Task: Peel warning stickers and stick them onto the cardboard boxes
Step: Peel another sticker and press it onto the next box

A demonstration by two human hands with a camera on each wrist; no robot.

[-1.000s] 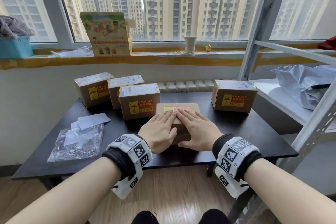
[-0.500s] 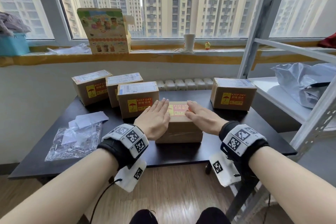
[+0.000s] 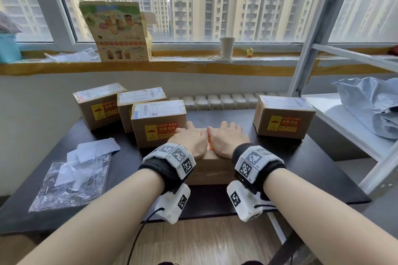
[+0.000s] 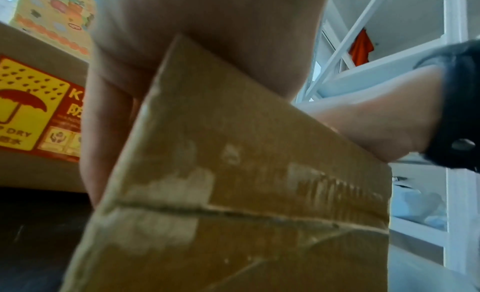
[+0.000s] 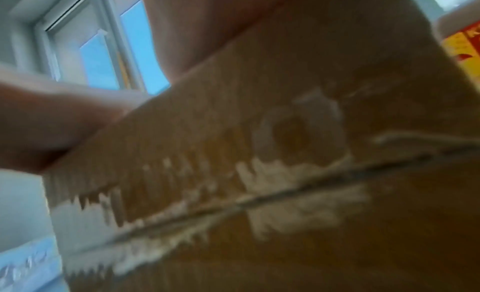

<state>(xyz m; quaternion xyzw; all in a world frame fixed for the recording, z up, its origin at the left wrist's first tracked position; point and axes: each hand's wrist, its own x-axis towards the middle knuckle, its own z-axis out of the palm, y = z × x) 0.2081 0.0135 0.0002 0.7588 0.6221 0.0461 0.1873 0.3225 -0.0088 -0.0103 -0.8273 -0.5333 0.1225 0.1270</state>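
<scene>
A brown cardboard box (image 3: 209, 172) lies flat at the middle of the black table (image 3: 305, 170), torn tape marks on its near face (image 4: 233, 193) (image 5: 285, 173). A yellow-and-red warning sticker (image 3: 209, 145) on its top shows only as a sliver between my hands. My left hand (image 3: 189, 137) and right hand (image 3: 226, 140) lie side by side on the top, fingers bent over the far edge, fingertips hidden. In the left wrist view my left thumb (image 4: 103, 132) runs down the box's left side.
Three stickered boxes (image 3: 158, 123) stand close at the left, one touching my left hand, and another (image 3: 283, 119) at the right. A clear bag of sticker sheets (image 3: 71, 178) and white backing papers (image 3: 97, 148) lie at the left. A white metal rack (image 3: 344, 127) stands at the right.
My hands, apart on either side of the sticker half a second ago, have come together and slid forward to the box's far edge, covering most of the sticker.
</scene>
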